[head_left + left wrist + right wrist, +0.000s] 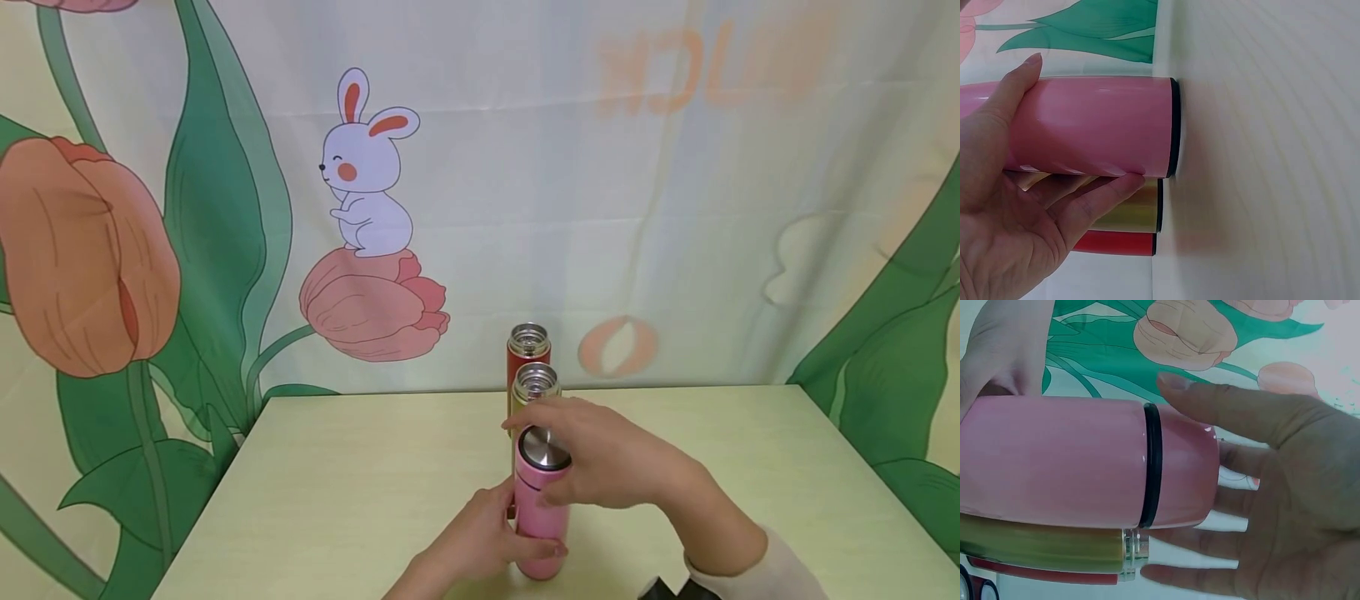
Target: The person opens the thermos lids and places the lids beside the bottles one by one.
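Note:
A pink thermos flask (542, 517) stands upright on the table, its steel-topped lid (546, 448) in place. Low on its body, my left hand (480, 533) holds it, thumb on one side and fingers on the other. Around the lid is my right hand (611, 458); in the right wrist view its thumb and fingers are spread, the thumb beside the lid (1188, 465). Right behind the pink flask stands a gold flask (1129, 209) without a lid, its steel neck (536, 381) showing. Farther back is a red flask (517, 367), also lidless.
The pale table (360, 475) reaches back to a curtain (510, 208) printed with tulips and a rabbit. A dark object (678, 589) shows at the bottom edge by the right sleeve (757, 575). Dark round shapes (988, 590) sit at the right wrist view's lower left corner.

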A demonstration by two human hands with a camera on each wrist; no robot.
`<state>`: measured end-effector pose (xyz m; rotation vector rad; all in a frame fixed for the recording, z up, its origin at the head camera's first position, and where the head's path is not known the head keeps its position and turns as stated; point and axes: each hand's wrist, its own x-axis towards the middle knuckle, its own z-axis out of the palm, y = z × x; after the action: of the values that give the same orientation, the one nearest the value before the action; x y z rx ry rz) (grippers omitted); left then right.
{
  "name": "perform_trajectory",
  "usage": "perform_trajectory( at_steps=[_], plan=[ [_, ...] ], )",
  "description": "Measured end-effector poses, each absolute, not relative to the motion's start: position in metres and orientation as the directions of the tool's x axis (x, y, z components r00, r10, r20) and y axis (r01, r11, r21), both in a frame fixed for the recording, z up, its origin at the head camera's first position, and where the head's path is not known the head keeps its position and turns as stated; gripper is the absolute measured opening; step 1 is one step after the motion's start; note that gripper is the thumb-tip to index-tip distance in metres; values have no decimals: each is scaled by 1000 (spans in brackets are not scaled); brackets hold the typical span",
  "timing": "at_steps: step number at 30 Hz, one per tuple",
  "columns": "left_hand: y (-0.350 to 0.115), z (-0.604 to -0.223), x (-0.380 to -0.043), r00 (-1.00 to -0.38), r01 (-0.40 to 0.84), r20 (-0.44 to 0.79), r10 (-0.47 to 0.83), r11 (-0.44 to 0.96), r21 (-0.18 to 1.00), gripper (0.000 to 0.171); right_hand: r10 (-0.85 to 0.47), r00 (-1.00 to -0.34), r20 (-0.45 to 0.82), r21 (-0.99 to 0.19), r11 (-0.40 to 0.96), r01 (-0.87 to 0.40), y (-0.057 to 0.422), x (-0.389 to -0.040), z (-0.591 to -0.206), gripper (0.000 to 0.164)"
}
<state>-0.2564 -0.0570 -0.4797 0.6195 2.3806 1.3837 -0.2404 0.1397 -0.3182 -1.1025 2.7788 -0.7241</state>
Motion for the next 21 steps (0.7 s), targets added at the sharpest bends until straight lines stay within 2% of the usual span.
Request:
perform_trajectory(
  at_steps=[6, 11, 17, 21],
  plan=[
    [-57, -480, -256, -857, 222, -45, 513, 447, 867, 65, -592, -793, 143, -347, 721, -600, 134, -234, -319, 54],
    [-57, -482, -256, -855, 253, -19, 518, 450, 857, 75, -493, -859, 137, -309, 803, -510, 128, -228, -318, 59],
    [-56, -482, -257, -865, 217, -56, 499, 473, 854, 68, -355, -922, 152, -264, 885, -384, 120, -220, -317, 69],
    [-56, -482, -257, -866, 191, -74, 495, 462, 866, 68, -305, -933, 191, -229, 911, -344, 114, -216, -319, 57]
  ],
)
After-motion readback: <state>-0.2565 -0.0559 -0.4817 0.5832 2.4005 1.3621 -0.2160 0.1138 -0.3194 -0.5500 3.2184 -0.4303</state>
